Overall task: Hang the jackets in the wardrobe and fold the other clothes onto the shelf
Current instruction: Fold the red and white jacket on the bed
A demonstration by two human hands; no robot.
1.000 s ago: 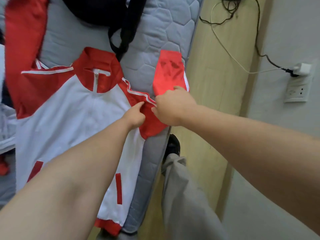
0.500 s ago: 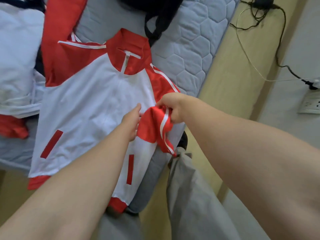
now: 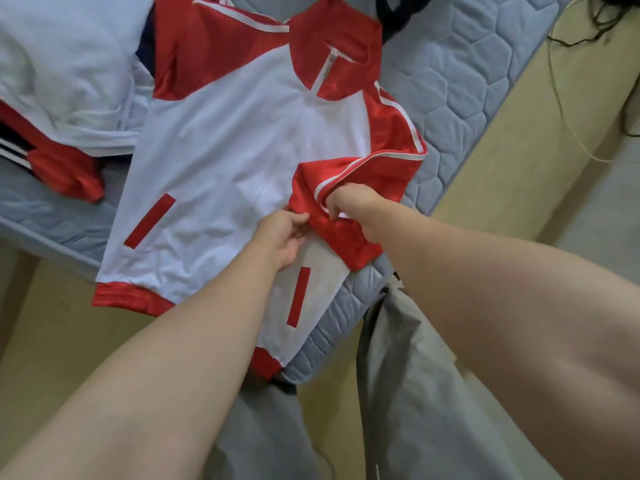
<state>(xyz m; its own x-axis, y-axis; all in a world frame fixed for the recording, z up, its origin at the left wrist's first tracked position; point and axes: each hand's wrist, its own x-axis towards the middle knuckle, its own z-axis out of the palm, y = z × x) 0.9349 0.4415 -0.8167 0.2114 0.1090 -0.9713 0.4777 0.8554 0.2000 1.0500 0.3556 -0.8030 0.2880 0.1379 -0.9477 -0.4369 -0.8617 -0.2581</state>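
Observation:
A white and red zip jacket (image 3: 221,147) lies front-up on the grey quilted mattress (image 3: 460,84), collar at the top and red hem hanging over the near edge. Its right sleeve (image 3: 360,174), red with white piping, is folded in across the chest. My right hand (image 3: 349,202) grips that sleeve near its cuff. My left hand (image 3: 284,233) pinches the sleeve's lower edge against the white front panel.
A second white, red and navy garment (image 3: 62,81) lies bunched at the left of the mattress. A dark item (image 3: 394,15) sits beyond the collar. My grey trouser legs (image 3: 408,393) stand on the wooden floor (image 3: 512,161); cables (image 3: 568,81) trail at the right.
The red sleeve has been brought from the mattress edge inward over the jacket's chest by my right hand. My left hand followed and now pinches the sleeve. The view swung right and closer.

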